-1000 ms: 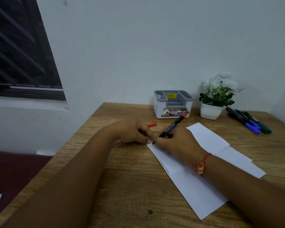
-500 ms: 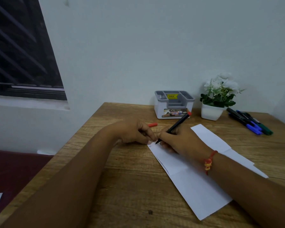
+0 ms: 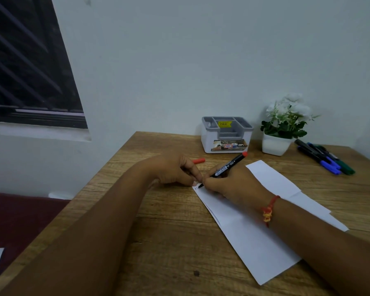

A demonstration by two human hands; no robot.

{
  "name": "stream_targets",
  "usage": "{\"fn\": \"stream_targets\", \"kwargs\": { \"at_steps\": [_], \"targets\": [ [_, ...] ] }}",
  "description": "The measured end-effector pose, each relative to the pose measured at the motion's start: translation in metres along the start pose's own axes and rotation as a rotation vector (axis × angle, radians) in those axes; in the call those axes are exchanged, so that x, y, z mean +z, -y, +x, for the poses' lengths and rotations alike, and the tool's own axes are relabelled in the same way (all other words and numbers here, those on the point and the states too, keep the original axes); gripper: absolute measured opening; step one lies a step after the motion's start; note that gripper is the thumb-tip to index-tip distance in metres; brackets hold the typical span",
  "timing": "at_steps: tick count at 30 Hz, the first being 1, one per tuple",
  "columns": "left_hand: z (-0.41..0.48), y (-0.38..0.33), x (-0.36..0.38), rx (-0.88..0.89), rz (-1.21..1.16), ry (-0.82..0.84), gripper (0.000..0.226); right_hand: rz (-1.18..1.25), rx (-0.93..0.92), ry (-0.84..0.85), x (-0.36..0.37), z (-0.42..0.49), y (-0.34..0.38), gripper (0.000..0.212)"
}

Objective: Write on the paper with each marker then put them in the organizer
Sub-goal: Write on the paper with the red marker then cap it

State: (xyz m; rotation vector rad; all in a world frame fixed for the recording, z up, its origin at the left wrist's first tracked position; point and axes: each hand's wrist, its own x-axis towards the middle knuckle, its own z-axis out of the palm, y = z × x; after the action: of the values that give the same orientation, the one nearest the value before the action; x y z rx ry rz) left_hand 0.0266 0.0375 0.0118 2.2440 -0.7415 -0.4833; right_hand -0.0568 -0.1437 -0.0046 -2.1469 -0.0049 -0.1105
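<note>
I am watching over the wooden table (image 3: 158,242), with the long white paper (image 3: 254,242) lying slantwise across its right half. The right hand (image 3: 233,184) is gripping a black marker with a red end (image 3: 229,165) in a writing hold, its tip touching the paper's far left corner, where a small mark is showing. I am judging this as the writing step for the first marker. The left hand (image 3: 173,169) is resting just beside that corner with its fingers curled under; I cannot tell whether it is pinning the sheet or holding anything.

The organizer (image 3: 224,135) is standing at the back against the wall, and no marker is showing in its compartments. Next I am expecting to need the marker capped and carried there. A potted plant (image 3: 276,144) is sitting just right of the organizer, near that path. The other markers (image 3: 325,159) are waiting in a bunch beyond the plant, and the red cap (image 3: 199,160) is lying on the table behind the left hand.
</note>
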Motion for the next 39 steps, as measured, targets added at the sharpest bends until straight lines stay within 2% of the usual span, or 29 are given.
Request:
{"fn": "stream_targets", "kwargs": {
  "at_steps": [8,21,34,35,38,39],
  "targets": [
    [0.0006,-0.0005,-0.0001,-0.001,0.028,-0.001,0.018,0.007,-0.006,0.027,0.0006,0.0022,-0.0013,0.007],
    [0.0031,0.0007,0.0000,0.020,0.023,-0.004,0.018,-0.029,0.045,-0.070,0.0019,0.0034,-0.0019,0.011],
    [0.0005,0.0009,0.0008,0.000,0.009,0.006,0.018,-0.036,0.074,-0.085,0.0001,0.0036,-0.0013,0.012],
    [0.0003,0.0009,0.0009,0.000,0.005,0.008,0.018,-0.027,0.085,-0.073,0.0000,0.0031,0.0000,0.014],
    [-0.0006,-0.0002,0.0004,0.001,0.001,-0.009,0.018,-0.015,0.095,-0.043,-0.0004,-0.0004,0.0034,0.038],
    [-0.0006,-0.0008,0.0005,0.001,0.001,-0.012,0.018,-0.022,0.088,-0.042,-0.0004,-0.0006,0.0033,0.038]
  ]
}}
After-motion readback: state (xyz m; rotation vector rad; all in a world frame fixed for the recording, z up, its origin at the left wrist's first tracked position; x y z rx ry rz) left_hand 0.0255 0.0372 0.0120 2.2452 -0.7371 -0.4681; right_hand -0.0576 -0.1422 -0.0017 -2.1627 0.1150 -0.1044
